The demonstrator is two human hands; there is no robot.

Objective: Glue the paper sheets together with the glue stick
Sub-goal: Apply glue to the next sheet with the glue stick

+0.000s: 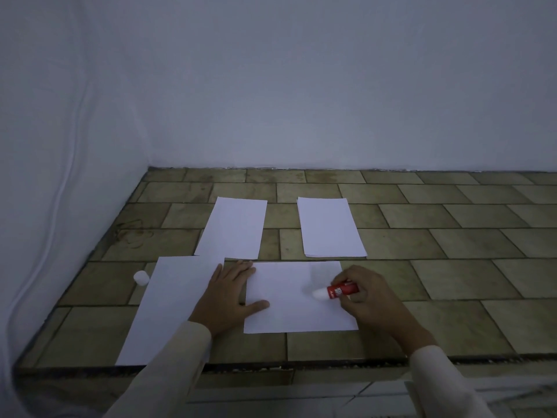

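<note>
Starting at the far left, a small white round cap point(141, 278) sits on the brown tiled ledge point(452, 285), just beside a long white paper sheet point(168, 309) whose near corner reaches the ledge's front edge. A nudge from a sleeve could likely roll the cap away or drag that sheet over the edge. Behind it lies a second white sheet point(232, 227), its near end overlapping the long one.

The left hand point(226, 294) lies flat with fingers straight and spread, pressing only the left margin of the white rectangular sheet nearest the person point(289, 315). With just that side pinned, a firm stroke could probably buckle the paper or swing its free right side.

Further back, a neat white paper stack point(330, 227) lies well apart from the work.

The red-barrelled glue stick with a white tip point(336, 291) points left, its tip at or just above the near sheet; contact cannot be confirmed. The right hand point(370, 300) holds it, fingers curled round the barrel. White glue on white paper in this dim light is hard to see, so missed patches or strokes running onto the tiles seem the main risk.
</note>
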